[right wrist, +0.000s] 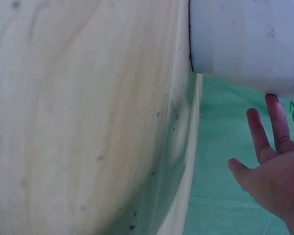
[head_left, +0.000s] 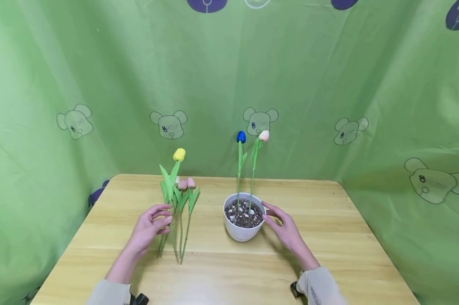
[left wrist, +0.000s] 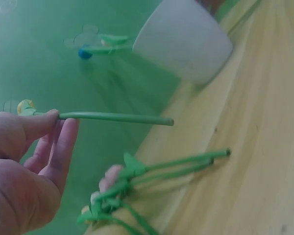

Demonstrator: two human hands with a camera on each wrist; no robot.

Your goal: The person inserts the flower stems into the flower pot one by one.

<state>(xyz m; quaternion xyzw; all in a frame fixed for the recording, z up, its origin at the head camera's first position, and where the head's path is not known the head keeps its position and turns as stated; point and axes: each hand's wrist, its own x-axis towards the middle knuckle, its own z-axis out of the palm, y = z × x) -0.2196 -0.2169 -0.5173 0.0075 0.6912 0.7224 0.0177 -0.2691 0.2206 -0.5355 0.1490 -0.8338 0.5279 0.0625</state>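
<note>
Between thumb and fingers, my left hand [head_left: 149, 228] pinches an artificial yellow tulip [head_left: 179, 154] by its green stem. In the left wrist view the stem's lower end [left wrist: 137, 119] sticks out free above the table. Several pink and pale tulips [head_left: 191, 183] lie on the wood beneath and beside that hand. My right hand [head_left: 283, 226] touches the right side of a white flowerpot [head_left: 241, 233] near its rim, fingers spread and fairly straight. A blue tulip [head_left: 241, 137] and a pale pink tulip [head_left: 264, 135] stand upright in the pot's dark, pebbly soil [head_left: 244, 218].
The wooden table [head_left: 321, 254] has rounded far corners. A green curtain [head_left: 214, 84] printed with bear faces hangs behind it and along both sides.
</note>
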